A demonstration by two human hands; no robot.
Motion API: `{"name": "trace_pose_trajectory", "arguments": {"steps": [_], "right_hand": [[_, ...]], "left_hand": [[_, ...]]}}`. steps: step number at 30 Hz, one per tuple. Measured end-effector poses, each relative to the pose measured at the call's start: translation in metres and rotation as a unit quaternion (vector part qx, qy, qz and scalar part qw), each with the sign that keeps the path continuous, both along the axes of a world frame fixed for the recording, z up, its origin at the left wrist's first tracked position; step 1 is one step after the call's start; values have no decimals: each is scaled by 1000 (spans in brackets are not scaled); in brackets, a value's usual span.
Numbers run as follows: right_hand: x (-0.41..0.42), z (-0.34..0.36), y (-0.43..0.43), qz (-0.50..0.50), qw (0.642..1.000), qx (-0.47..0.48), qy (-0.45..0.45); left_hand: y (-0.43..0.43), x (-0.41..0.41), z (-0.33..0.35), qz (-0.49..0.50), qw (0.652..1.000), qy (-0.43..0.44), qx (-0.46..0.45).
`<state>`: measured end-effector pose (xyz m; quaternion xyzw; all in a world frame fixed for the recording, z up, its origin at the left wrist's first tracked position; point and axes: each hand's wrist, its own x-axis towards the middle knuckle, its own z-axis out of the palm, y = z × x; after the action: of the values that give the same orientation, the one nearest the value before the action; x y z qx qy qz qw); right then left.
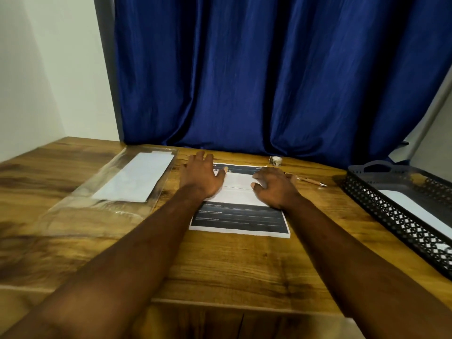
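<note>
White and dark-banded, the printed paper form (238,217) lay at the frame's centre on the brown wooden desk (220,267), with its long axis running from lower centre up toward the blue curtain (244,81). Both hands rested on its far end, equally near. The left hand (200,174) lay flat with straight fingers at the upper-left corner. The right hand (275,188) sat at the upper-right edge, its fingers loosely bent and gripping nothing.

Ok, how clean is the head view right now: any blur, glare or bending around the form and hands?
Head view: dim, warm light; the printed form is soft, its small print unreadable; the left hand and right hand on it look slightly smeared; glare streaks the clear plastic sleeve at left; wide-angle bending curves the table edge and the black basket.
</note>
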<state>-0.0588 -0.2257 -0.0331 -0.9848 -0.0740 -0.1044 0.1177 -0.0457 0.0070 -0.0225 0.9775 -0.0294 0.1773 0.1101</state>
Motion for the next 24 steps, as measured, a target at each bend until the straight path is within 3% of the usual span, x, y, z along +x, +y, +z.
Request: {"name": "trace_pose_trajectory", "arguments": {"steps": [4, 13, 16, 21, 24], "right_hand": [[2, 12, 6, 54, 998, 21, -34], [-3, 47, 89, 150, 988, -8, 18], [-17, 54, 116, 171, 985, -27, 22], [-26, 49, 143, 203, 978, -15, 38], [-30, 40, 154, 208, 977, -11, 53]], "left_hand": [[20, -12, 21, 116, 990, 59, 45], [85, -41, 46, 204, 958, 197, 43], [112, -38, 50, 197, 944, 263, 37], [149, -35, 57, 87, 938, 327, 77], [158, -46, 73, 41, 918, 392, 56]]}}
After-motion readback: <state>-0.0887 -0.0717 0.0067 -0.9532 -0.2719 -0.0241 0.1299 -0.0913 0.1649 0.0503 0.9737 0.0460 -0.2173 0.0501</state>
